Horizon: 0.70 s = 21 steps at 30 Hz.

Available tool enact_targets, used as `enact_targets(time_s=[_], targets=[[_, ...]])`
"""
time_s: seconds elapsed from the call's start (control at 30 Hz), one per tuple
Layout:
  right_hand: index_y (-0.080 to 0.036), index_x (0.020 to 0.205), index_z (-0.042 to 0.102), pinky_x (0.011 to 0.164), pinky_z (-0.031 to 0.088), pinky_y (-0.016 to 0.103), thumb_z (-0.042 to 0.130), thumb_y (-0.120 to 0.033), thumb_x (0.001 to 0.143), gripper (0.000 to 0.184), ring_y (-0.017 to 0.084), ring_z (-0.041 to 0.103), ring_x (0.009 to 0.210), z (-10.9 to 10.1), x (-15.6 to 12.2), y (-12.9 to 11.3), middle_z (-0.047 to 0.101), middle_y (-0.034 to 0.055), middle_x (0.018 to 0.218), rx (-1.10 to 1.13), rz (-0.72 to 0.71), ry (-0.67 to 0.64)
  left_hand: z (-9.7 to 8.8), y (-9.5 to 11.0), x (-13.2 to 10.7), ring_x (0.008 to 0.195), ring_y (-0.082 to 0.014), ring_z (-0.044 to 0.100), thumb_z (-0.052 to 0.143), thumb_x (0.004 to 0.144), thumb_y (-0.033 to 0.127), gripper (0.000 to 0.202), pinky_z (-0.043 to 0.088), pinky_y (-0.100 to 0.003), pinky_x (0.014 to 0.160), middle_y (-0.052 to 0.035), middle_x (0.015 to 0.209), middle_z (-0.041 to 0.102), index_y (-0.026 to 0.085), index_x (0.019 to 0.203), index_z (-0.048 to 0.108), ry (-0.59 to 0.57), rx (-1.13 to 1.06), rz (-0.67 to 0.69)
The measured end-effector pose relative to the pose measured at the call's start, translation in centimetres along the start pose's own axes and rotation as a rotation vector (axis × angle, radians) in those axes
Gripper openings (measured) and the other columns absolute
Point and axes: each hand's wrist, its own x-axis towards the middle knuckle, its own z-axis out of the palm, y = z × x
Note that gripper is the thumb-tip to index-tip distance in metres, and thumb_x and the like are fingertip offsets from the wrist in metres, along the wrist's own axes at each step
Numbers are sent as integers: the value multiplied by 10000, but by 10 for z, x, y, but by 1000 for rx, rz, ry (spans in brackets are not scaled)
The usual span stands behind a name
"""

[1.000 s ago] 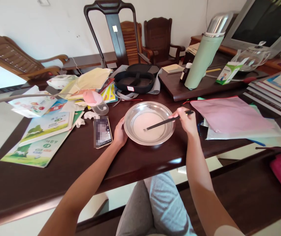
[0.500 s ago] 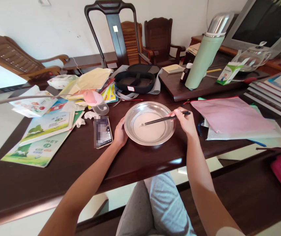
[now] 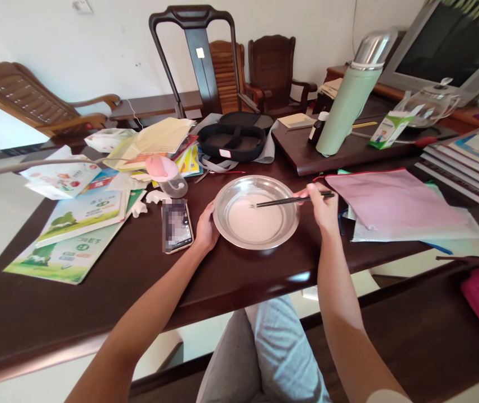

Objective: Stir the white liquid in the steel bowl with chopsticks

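A shiny steel bowl (image 3: 256,244) rests on the dark wooden table and holds a pale, milky liquid (image 3: 253,224). My left hand (image 3: 206,228) grips the bowl's left rim, thumb on the near side and the other fingers mostly hidden behind it. Closed round a pair of black chopsticks (image 3: 292,200), my right hand (image 3: 322,210) is at the bowl's right edge. The chopstick tips reach the liquid near the bowl's middle. Just left of my left hand lies a phone (image 3: 176,226) with its screen lit and partly blurred out.
Books (image 3: 61,263) and papers lie on the left, near crumpled tissue (image 3: 139,209) and a pink-topped clear container (image 3: 168,173). Behind the bowl sits an open black case (image 3: 231,143). Rightward are a green thermos (image 3: 344,112), a pink zip pouch (image 3: 399,198) and stacked books (image 3: 453,173).
The chopstick tips have moved right and slightly away from me within the bowl, and my right hand has shifted slightly right. My left hand still holds the rim.
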Motion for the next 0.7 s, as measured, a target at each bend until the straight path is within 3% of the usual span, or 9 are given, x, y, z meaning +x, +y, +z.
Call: enact_targets(time_s=[0.1,0.27,0.47,0.63,0.7], targets=[[-282,623,649,642,690,387,830,-898,911,704,260,818,635,-3,1,3,734,16,567,63,-7,70,0,0,0,1430,-400,758,877,817,503,405,594,-516,1249,-85,1275,910,227,1113,862,3,-16,-7],[-275,695,764,595,666,365,879,-891,866,650,236,792,602,1,-1,2,814,24,660,16,52,-165,1,0,0,1404,-398,771,880,817,486,363,600,-513,1238,-81,1247,915,229,1073,869,8,-39,-5],[-277,620,675,622,677,381,834,-877,926,691,234,774,563,-3,0,1,764,19,589,54,-17,83,1,0,0,1420,-400,762,873,825,484,376,605,-510,1230,-95,1264,910,218,1090,869,15,-34,-23],[-271,676,754,590,664,364,882,-889,866,659,234,783,577,1,-1,1,789,25,623,40,59,-153,0,-1,1,1405,-397,769,871,829,489,392,610,-509,1220,-86,1288,910,229,1121,875,-1,-29,5],[-268,707,777,595,666,362,887,-887,861,648,230,789,594,2,-1,0,822,32,674,7,44,-138,-1,-1,1,1402,-397,771,869,838,488,403,606,-513,1226,-88,1285,909,229,1146,873,-7,-20,7]])
